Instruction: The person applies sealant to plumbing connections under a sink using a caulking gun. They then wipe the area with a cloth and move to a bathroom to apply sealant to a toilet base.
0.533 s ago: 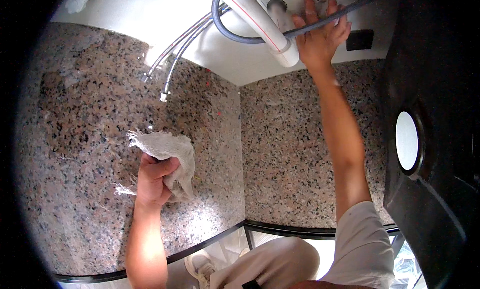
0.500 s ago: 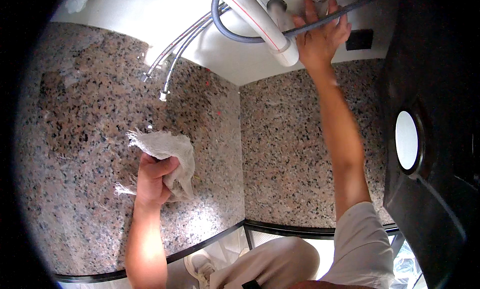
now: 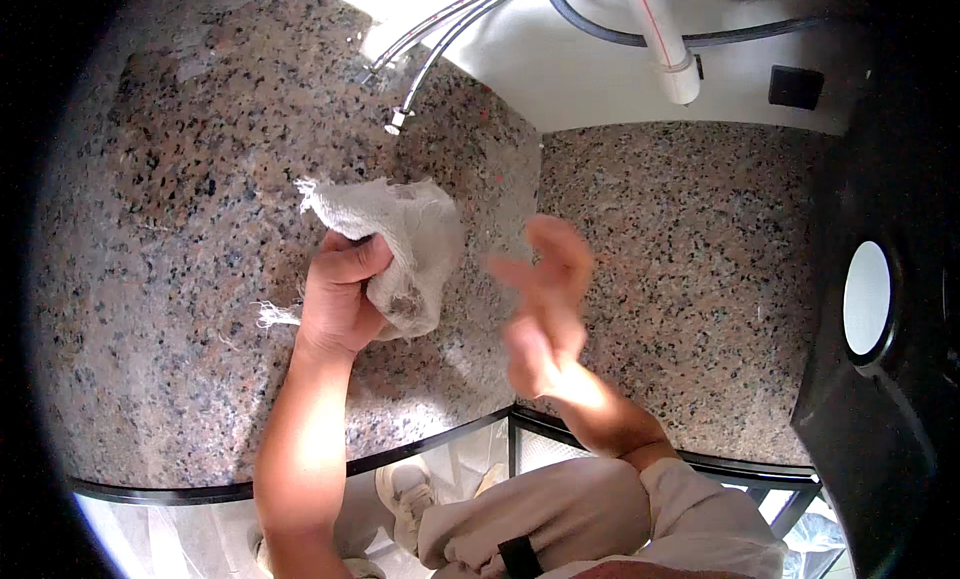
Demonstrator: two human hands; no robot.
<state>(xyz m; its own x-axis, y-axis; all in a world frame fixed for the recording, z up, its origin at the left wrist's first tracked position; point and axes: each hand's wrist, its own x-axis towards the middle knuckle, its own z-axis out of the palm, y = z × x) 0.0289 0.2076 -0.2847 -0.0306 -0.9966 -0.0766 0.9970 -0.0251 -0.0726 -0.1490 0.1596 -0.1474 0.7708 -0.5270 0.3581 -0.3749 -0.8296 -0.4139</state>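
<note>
My left hand (image 3: 342, 294) grips a ragged off-white cloth (image 3: 410, 244) just above the speckled granite surface (image 3: 170, 319), with frayed threads hanging to its left. To the right of the cloth is my right hand (image 3: 540, 299), blurred by motion, fingers apart and nothing visible in them. Two braided metal hoses (image 3: 420, 84) hang over the granite above the cloth, ending in metal fittings.
At the top, a white pipe (image 3: 655, 49) and grey hose (image 3: 745, 31) cross a white wall (image 3: 590, 94) with a black square (image 3: 795, 87). A dark panel (image 3: 880, 439) with an oval hole stands right. A black-framed edge (image 3: 400, 449) runs below, near my leg.
My right hand has come down from the wall fittings to beside the cloth. My left hand and the cloth have shifted up and right in view, as has the background.
</note>
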